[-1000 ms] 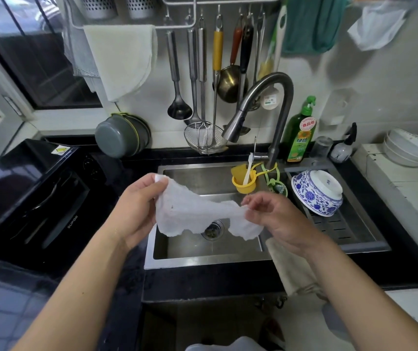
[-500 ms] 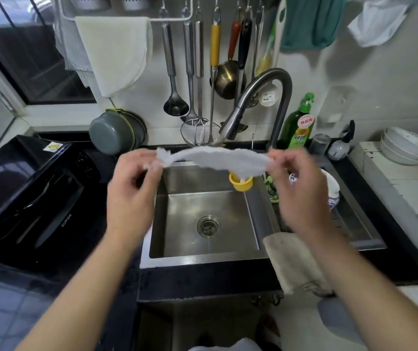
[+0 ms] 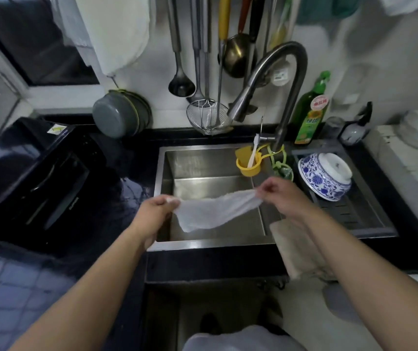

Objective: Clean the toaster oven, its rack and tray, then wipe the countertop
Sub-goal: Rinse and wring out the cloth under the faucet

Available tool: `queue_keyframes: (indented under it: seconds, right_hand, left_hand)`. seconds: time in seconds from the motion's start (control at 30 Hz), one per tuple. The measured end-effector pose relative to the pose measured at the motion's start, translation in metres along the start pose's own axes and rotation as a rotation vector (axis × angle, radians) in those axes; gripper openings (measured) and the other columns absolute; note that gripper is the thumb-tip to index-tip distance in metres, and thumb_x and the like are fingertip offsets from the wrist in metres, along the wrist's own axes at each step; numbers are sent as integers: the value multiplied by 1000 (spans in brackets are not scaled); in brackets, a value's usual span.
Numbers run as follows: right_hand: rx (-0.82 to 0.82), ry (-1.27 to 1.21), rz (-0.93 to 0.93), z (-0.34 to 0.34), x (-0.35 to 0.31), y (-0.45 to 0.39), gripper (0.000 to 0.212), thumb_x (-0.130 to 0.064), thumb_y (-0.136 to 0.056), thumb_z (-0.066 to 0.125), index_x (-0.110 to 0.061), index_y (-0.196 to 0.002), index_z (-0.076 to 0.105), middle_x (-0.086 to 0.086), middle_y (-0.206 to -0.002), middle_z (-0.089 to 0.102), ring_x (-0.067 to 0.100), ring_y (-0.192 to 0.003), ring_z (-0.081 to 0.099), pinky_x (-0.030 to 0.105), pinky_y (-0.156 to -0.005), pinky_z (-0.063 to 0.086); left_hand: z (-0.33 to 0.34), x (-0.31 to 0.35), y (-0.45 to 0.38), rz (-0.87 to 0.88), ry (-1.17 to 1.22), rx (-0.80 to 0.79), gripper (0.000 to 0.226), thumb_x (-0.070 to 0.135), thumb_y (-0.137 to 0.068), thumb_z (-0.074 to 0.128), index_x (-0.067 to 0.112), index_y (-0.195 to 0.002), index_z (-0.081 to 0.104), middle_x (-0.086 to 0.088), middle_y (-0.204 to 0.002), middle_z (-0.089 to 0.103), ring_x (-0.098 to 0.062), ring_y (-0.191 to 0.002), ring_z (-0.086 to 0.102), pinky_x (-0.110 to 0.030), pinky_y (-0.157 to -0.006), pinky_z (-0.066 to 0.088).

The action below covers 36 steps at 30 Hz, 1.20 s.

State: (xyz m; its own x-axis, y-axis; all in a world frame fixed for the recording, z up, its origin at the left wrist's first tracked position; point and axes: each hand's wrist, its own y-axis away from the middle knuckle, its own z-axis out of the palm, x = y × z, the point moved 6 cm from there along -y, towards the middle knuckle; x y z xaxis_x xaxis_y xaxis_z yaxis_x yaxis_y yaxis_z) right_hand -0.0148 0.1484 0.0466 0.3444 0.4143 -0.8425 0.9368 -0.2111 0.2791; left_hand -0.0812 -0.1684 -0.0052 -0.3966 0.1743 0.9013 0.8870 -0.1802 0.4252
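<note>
A thin white cloth (image 3: 213, 211) hangs stretched between both hands above the steel sink (image 3: 207, 158). My left hand (image 3: 156, 214) pinches its left corner over the sink's left rim. My right hand (image 3: 281, 196) pinches the right corner nearer the sink's right wall. The cloth sags in the middle. A black toaster oven (image 3: 40, 178) with its door closed stands on the dark countertop (image 3: 124, 198) to the left of the sink.
A curved faucet (image 3: 276, 79) arches over the basin, with a yellow cup (image 3: 248, 163) at its base. A blue-and-white bowl (image 3: 325, 176) lies upturned on the drain rack. A beige rag (image 3: 294, 249) drapes over the sink's front right edge. Utensils hang on the wall; a green bottle (image 3: 310, 112) stands behind.
Both hands have come down with the cloth from in front of the faucet to just above the sink. The cloth now sags open between them instead of being pulled into a tight strip.
</note>
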Motion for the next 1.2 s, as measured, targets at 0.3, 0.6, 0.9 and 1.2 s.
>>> queue_keyframes:
  seconds: [0.3,0.6,0.9,1.2]
  right_hand:
    - [156,-343,-188,-37,-40,46,9,-2,-89,67,-9,-85,63,1,-106,74,19,-83,73,28,-72,59]
    - [-161,189,122,63,129,110,27,-5,-85,75,-26,-72,65,-12,-90,74,-1,-88,68,41,-92,56]
    - [59,-176,89,29,71,75,5,-12,-92,67,-15,-89,66,-9,-91,73,4,-88,68,28,-84,53]
    - [112,-142,-55,-15,-21,2,2,-14,-96,63,-14,-94,62,4,-96,71,17,-93,67,37,-91,55]
  left_hand:
    - [-23,85,61,453,-63,101,5,21,-83,79,19,-87,81,-8,-101,70,-8,-90,65,-20,-86,52]
    - [3,-112,93,0,-548,-171,20,16,-92,77,35,-88,80,25,-90,76,3,-90,71,-16,-85,55]
    - [-15,-44,71,105,-275,61,8,20,-95,73,19,-92,79,0,-101,72,-7,-94,69,-26,-92,51]
    - [-24,66,12,243,-196,29,12,22,-97,71,18,-90,79,-4,-86,76,-16,-81,67,-35,-84,51]
